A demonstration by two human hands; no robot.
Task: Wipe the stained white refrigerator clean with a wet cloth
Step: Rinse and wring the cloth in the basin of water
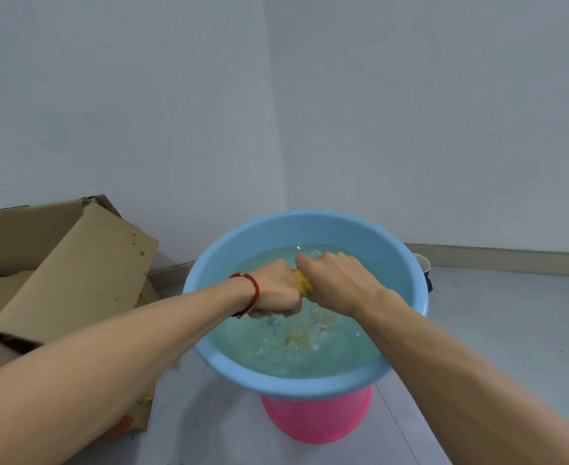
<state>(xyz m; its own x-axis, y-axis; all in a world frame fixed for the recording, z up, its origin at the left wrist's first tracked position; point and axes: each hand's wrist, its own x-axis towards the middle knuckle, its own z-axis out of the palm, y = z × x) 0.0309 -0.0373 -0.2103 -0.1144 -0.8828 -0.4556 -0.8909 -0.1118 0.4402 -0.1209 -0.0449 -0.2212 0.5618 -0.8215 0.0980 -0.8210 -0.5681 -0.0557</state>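
At the far left a brown cardboard box (68,263) lies open and tilted on the pale floor (511,330), its flap spotted with dark marks; a patch of orange print shows at its near lower corner, but no writing on it can be read. Next to the right, the left hand (276,290), with a red string bracelet (251,290) round its wrist, is clenched round one end of a yellow cloth (302,282). The cloth is twisted into a short roll, held just above the water (293,347) in a light blue basin (310,226). The water below it is ruffled and splashing. The basin sits on top of a pink bucket (316,417). The right hand (336,280) grasps the other end of the cloth, fingers curled tight, knuckles nearly touching those of the left. Just beyond the basin's right rim, a white cup (423,262) peeks out near the baseboard. No label or brand is readable anywhere.
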